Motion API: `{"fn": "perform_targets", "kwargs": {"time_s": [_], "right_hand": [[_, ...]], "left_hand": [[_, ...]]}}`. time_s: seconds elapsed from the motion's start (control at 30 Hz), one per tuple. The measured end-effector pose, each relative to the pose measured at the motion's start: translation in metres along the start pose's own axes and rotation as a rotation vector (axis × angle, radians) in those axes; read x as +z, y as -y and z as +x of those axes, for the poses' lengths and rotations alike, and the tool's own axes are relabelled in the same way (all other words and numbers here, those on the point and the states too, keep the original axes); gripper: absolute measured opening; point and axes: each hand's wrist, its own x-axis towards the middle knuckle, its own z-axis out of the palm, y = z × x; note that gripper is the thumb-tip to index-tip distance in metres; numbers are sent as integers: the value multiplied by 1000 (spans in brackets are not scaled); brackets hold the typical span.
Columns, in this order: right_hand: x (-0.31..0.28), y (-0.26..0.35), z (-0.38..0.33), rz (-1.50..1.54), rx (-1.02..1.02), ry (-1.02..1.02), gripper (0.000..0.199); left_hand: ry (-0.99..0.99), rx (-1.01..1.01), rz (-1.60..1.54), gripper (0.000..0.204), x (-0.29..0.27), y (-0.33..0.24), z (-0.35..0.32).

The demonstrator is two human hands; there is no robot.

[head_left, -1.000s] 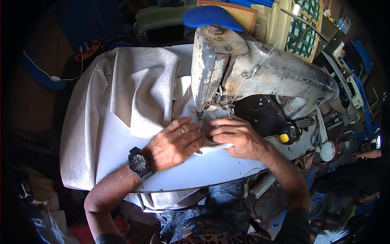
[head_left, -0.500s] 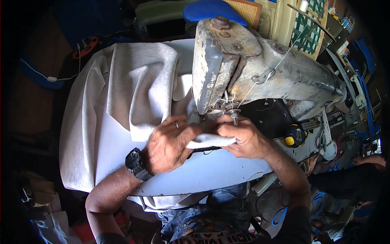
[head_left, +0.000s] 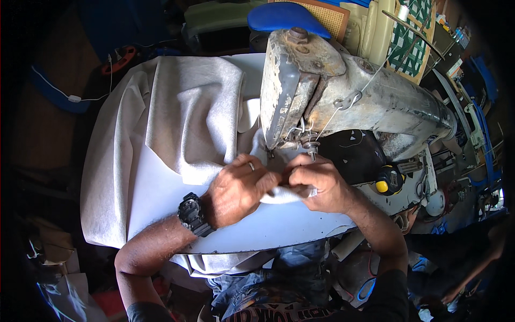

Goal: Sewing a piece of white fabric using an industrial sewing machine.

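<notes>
White fabric (head_left: 177, 129) lay heaped over the left half of the white sewing table (head_left: 279, 231), folds slack and draped off the far edge. Judged soft and light, with little stiffness; likely to slide on the smooth tabletop and bunch if pushed. Left hand (head_left: 236, 190), with a black wristwatch (head_left: 192, 214) and a ring, was closed down on the cloth, fingers curled and pinching a folded edge just in front of the needle area. Right hand (head_left: 319, 185) was touching the left, also pinched shut on the same small fold. Best hold, by my reading: near the seam edge, both sides. The worn grey sewing machine (head_left: 343, 102) stood behind; a black-and-yellow tool (head_left: 387, 180) was to the right.
</notes>
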Motion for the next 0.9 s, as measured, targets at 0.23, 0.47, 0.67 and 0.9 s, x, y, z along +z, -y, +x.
{"fn": "perform_targets", "kwargs": {"time_s": [0.23, 0.47, 0.67, 0.9], "right_hand": [[-8, 4, -2, -126, -85, 178, 28], [-9, 5, 1, -101, -76, 194, 29], [-12, 6, 2, -92, -73, 210, 31], [-11, 3, 2, -86, -58, 203, 31]], "left_hand": [[218, 110, 95, 31, -23, -9, -11], [234, -18, 22, 37, -16, -8, -13], [260, 91, 141, 42, -18, -8, -12], [315, 74, 167, 42, -22, -11, -8]]}}
